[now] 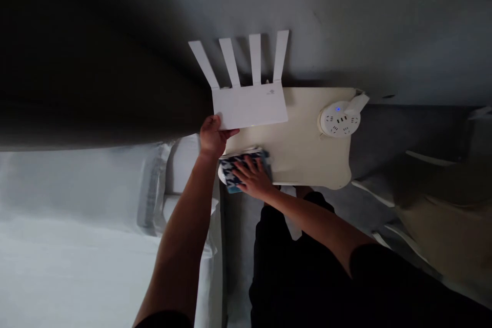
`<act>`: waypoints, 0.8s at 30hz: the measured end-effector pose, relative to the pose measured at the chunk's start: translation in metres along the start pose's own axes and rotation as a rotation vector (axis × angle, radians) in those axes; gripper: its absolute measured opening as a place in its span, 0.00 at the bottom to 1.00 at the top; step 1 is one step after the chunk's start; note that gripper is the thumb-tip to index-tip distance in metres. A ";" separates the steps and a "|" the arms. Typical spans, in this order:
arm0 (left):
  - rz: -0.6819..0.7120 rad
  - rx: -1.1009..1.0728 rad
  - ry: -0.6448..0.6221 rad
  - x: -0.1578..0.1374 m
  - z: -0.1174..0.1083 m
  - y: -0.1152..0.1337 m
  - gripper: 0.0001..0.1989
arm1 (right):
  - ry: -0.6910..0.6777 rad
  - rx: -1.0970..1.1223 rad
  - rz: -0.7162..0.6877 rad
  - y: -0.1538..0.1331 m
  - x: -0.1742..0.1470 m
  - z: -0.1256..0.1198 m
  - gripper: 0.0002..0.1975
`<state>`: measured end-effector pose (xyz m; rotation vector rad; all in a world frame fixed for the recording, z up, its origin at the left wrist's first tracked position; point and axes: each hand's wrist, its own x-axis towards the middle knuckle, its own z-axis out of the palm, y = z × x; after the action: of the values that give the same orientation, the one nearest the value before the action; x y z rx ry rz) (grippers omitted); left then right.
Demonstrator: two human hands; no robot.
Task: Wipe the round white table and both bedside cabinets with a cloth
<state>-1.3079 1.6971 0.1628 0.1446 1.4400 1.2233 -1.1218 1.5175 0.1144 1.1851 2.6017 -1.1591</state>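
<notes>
A white Wi-Fi router (249,106) with several upright antennas is at the back left of a small cream table (303,154). My left hand (213,137) grips its front left corner, thumb on top and fingers beneath. Whether the router's back edge rests on the table cannot be made out. My right hand (253,178) lies with fingers spread on a folded, dark blue and white patterned cloth (229,171), pressing it on the table's front left corner.
A round white power strip (340,122) with a blue light and a plugged-in white adapter stands at the table's right. Behind is a grey wall (346,20). A bed with pale bedding (77,266) is at left, a beige chair-like object (446,230) at right.
</notes>
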 end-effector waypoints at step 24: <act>0.027 -0.033 0.027 -0.014 0.001 0.027 0.14 | 0.105 -0.131 0.224 0.115 -0.054 -0.052 0.34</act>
<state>-1.3172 1.6995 0.1915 0.1257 1.4448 1.2749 -0.9946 1.5662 0.0994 1.4987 2.4894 -0.8928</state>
